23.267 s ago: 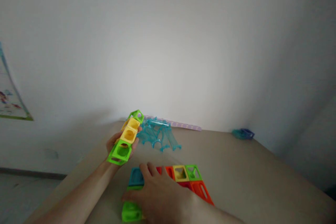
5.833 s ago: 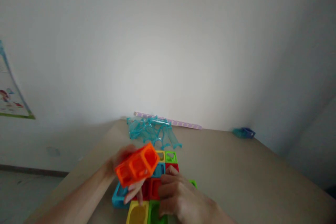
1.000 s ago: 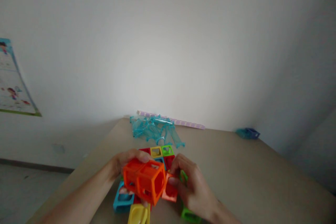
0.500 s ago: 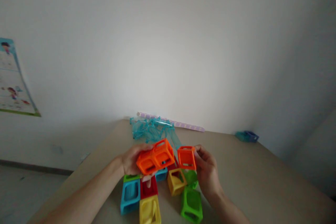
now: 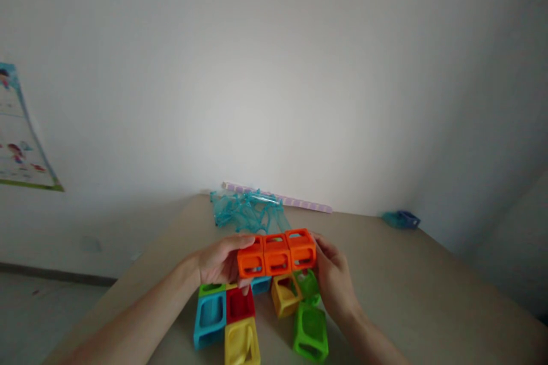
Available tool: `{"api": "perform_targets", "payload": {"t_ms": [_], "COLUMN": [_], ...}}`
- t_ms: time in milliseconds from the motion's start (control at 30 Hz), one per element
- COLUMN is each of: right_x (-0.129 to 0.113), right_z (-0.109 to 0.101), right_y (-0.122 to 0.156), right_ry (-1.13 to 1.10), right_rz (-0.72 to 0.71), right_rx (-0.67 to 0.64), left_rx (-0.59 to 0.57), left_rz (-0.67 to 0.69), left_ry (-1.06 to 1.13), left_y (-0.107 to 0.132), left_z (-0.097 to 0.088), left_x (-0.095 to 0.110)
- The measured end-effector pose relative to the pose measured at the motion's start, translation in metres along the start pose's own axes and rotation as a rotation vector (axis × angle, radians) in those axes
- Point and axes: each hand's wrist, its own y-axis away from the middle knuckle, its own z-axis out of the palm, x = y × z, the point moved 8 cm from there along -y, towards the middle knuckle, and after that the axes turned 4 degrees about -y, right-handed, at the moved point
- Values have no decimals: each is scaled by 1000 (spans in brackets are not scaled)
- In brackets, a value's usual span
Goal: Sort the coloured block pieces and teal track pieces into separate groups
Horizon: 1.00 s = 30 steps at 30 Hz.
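At lower centre of the frame, the left hand (image 5: 218,259) and right hand (image 5: 337,276) hold opposite ends of the orange row (image 5: 277,255), apparently joining its cubes; next likely calls for level support.

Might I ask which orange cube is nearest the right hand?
The orange cube at the right end; the other two sit closer to the left hand.

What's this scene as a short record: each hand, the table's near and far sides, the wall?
Left hand: holds left end of row of three orange blocks
Right hand: holds its right end
Table, near side: among others, blue block, red block, yellow block, green block
Table, far side: translucent teal pieces, purple strip
Wall: poster at left
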Motion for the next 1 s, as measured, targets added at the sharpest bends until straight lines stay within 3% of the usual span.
{"api": "perform_targets", "payload": {"t_ms": [133,400,567,1000], "right_x": [-1,-8,-2,-4], "right_z": [6,6,12,16], "right_y": [4,3,4,4], "right_ry": [-75,-19,6,-35], "right_rz": [4,-69,29,51], "right_rx": [-48,-63,-68,-64], "left_rx": [20,121,210,248], "left_rz": [57,172,316,353], "left_ry": [-7,2,-57,-108], "left_y": [-1,-2,-1,-2], "left_z": [-2,-6,-12,-13], "left_x": [3,16,27,30]}}
